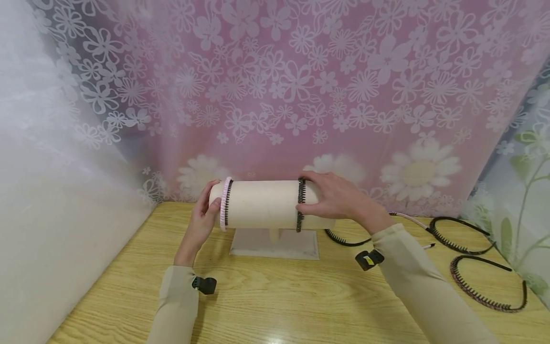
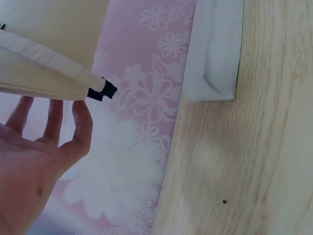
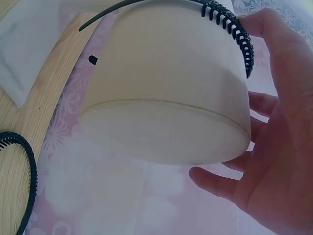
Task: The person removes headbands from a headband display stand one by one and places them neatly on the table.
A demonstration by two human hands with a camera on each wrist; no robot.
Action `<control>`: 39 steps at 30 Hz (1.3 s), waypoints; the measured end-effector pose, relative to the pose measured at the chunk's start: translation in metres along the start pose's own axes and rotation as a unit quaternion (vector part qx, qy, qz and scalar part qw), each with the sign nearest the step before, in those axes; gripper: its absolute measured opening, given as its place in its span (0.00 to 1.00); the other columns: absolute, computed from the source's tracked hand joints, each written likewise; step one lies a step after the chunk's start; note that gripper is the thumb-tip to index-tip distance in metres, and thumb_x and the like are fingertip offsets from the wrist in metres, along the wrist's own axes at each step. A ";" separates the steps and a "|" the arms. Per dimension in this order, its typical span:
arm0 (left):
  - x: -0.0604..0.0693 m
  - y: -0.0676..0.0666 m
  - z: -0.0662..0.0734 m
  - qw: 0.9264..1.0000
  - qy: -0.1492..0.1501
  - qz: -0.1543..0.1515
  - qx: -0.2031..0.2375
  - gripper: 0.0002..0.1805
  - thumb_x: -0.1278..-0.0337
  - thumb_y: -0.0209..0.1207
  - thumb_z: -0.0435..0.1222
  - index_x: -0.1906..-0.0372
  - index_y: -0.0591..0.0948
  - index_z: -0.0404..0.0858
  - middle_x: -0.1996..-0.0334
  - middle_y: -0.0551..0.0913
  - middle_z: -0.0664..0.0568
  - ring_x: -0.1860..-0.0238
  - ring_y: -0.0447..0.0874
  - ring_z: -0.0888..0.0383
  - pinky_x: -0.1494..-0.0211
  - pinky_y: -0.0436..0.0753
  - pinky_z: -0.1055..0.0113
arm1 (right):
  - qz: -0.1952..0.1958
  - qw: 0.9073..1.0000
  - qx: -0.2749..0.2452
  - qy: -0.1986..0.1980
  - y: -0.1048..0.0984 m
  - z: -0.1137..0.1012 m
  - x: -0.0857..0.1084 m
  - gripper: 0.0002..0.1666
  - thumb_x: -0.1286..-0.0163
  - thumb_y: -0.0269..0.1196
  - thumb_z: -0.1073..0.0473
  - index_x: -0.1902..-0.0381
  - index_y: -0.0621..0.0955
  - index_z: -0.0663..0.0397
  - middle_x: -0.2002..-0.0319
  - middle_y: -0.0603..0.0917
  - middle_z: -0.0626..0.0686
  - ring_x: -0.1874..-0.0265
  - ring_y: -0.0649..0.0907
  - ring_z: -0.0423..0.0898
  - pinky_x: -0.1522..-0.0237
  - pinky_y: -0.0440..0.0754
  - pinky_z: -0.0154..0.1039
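A cream padded cylinder [image 1: 263, 203] lies sideways on a short post, a headband display stand. Around its left part sits a pink ribbon-wrapped headband [image 1: 224, 205] with dark teeth. Farther right, a dark glittery toothed headband [image 1: 299, 220] spans the cylinder. My left hand [image 1: 201, 220] holds the cylinder's left end, thumb in front beside the pink band; in the left wrist view its curved fingertips touch the end rim. My right hand [image 1: 337, 195] grips the dark headband with thumb and forefinger; the other fingers are behind the cylinder, as the right wrist view shows.
The stand's pale flat base [image 1: 296, 247] rests on the wooden table [image 1: 258, 296]. At right lie several headbands, including a reddish toothed one [image 1: 509, 309] and a black one [image 1: 457, 248], near a thin stick [image 1: 428, 246]. A flowered curtain [image 1: 275, 95] hangs behind.
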State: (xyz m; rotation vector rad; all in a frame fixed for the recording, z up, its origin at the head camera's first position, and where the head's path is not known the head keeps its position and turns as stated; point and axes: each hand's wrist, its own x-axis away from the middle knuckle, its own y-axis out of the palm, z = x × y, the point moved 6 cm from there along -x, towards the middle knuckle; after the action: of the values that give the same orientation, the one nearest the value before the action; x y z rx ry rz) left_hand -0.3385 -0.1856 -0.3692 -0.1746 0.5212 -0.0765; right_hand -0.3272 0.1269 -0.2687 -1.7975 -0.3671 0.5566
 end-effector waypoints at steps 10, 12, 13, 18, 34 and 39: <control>0.000 0.000 -0.001 1.000 0.000 0.001 0.002 0.27 0.19 0.46 0.38 0.21 0.62 0.50 0.34 0.72 0.58 0.48 0.78 0.57 0.54 0.82 0.67 | -0.004 1.000 -0.022 0.003 0.000 0.005 0.004 0.50 0.37 0.66 0.32 0.22 0.66 0.44 0.27 0.73 0.57 0.31 0.75 0.60 0.33 0.73 0.62; 0.000 0.000 -0.001 1.000 0.000 0.000 0.004 0.27 0.19 0.46 0.37 0.21 0.62 0.50 0.35 0.72 0.58 0.48 0.78 0.57 0.54 0.82 0.67 | -0.004 1.000 -0.022 0.004 0.000 0.007 0.004 0.50 0.36 0.66 0.32 0.22 0.65 0.44 0.26 0.73 0.57 0.31 0.75 0.61 0.33 0.73 0.63; 0.000 0.000 -0.001 1.000 0.001 -0.001 0.005 0.27 0.19 0.46 0.37 0.21 0.62 0.50 0.35 0.72 0.58 0.49 0.78 0.57 0.54 0.82 0.67 | -0.003 1.000 -0.022 0.004 0.000 0.007 0.004 0.50 0.37 0.66 0.32 0.22 0.65 0.44 0.26 0.73 0.57 0.30 0.75 0.61 0.33 0.73 0.63; 0.000 0.000 -0.001 1.000 0.003 -0.002 0.006 0.27 0.19 0.46 0.37 0.21 0.62 0.50 0.35 0.72 0.58 0.49 0.78 0.58 0.54 0.82 0.68 | 0.001 1.000 -0.019 0.004 0.000 0.010 0.005 0.50 0.37 0.66 0.33 0.23 0.66 0.45 0.28 0.74 0.58 0.32 0.77 0.61 0.33 0.73 0.62; 0.000 0.000 0.000 1.000 0.006 -0.002 0.003 0.27 0.19 0.46 0.37 0.21 0.62 0.48 0.36 0.73 0.58 0.50 0.79 0.58 0.55 0.83 0.67 | 0.014 1.000 -0.018 0.008 -0.003 0.014 0.012 0.49 0.37 0.68 0.35 0.24 0.68 0.49 0.31 0.77 0.59 0.34 0.77 0.62 0.32 0.72 0.62; 0.000 0.000 0.000 1.000 0.007 -0.003 0.000 0.27 0.19 0.46 0.37 0.21 0.62 0.47 0.36 0.73 0.58 0.49 0.79 0.58 0.54 0.82 0.67 | 0.014 1.000 -0.016 0.013 -0.003 0.016 0.014 0.50 0.37 0.68 0.35 0.24 0.67 0.50 0.30 0.76 0.59 0.32 0.76 0.63 0.32 0.71 0.65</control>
State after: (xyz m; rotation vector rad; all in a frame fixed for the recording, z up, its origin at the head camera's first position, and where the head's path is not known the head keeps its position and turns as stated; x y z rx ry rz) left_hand -0.3388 -0.1855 -0.3690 -0.1757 0.5355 -0.0844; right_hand -0.3243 0.1479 -0.2718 -1.8416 -0.3361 0.5487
